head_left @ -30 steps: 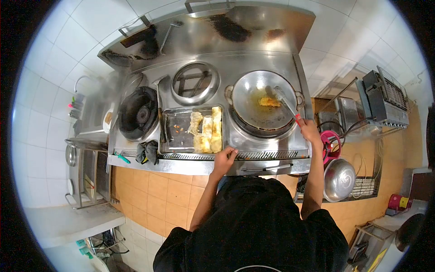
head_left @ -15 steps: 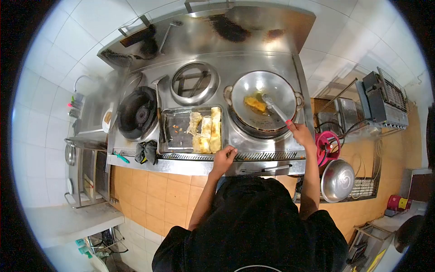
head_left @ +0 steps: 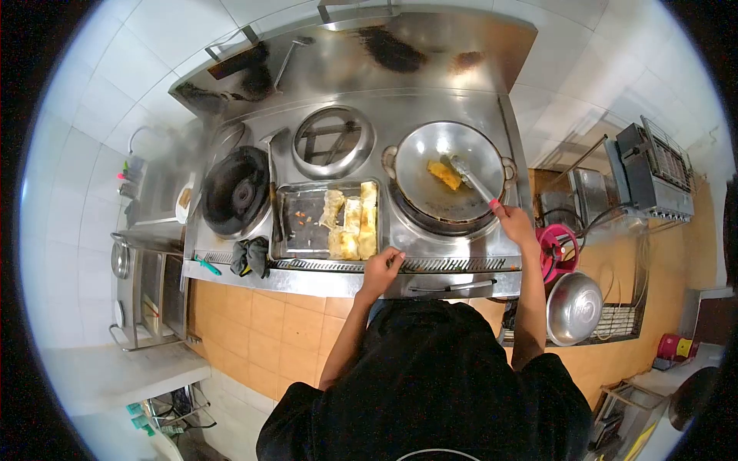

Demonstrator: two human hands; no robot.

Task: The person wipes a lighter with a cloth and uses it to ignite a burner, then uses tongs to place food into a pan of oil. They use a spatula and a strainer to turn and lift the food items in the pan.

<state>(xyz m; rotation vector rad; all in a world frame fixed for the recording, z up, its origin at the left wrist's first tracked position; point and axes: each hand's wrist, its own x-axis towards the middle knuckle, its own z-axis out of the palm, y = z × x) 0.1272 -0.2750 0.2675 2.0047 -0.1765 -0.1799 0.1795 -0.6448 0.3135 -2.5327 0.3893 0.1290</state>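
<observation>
My right hand (head_left: 513, 222) is closed round the pink handle of metal tongs (head_left: 481, 187). The tongs slant down into a wok (head_left: 415, 151) on the right burner, their tips at a golden-brown fried piece (head_left: 444, 175) lying in oil at the bottom. My left hand (head_left: 382, 271) rests at the stove's front edge with its fingers curled in and nothing showing in them. Just beyond it sits a rectangular metal tray (head_left: 304, 250), where several long pale-yellow battered pieces (head_left: 368, 219) lie along the right side and crumbs dot the left.
Left of the tray stands a blackened wok (head_left: 233, 196), with a long-handled spatula (head_left: 274, 184) between them. A metal burner ring (head_left: 298, 144) is behind the tray. Dark cloth (head_left: 250, 256) and a green-handled tool (head_left: 207, 266) lie at the front left. A metal bowl (head_left: 574, 307) is low on the right.
The fried piece has shifted slightly right and turned in the wok, and the tongs' tips have moved with it. My right hand has shifted only a little; my left stays at the edge.
</observation>
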